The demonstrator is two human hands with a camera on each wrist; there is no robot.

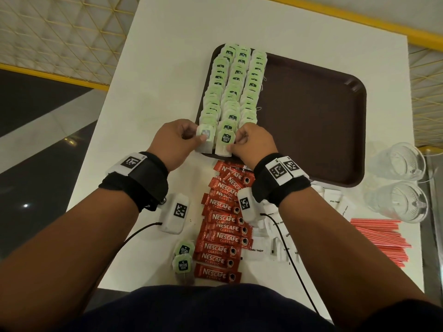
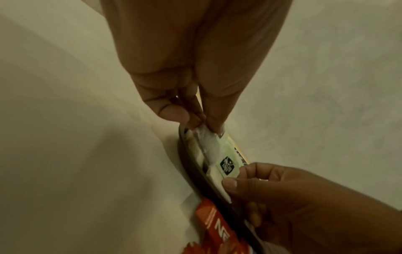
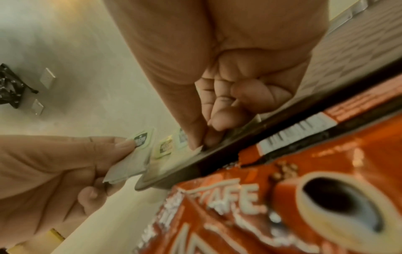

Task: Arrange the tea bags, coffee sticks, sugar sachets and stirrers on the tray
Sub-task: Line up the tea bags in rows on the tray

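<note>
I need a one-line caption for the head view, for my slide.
Both hands, left hand and right hand, pinch tea bags at the tray's near edge; coffee sticks wait.

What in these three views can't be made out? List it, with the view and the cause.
- Sugar sachets, head view: mostly hidden beneath the right hand's forearm and wristband; count unclear.
- Tea bags on the tray, head view: overlapping rows, too small to count.
- Coffee sticks, right wrist view: blurred, cut off by the frame edge.
- Tea bag pinched by the left hand: label washed out.
</note>
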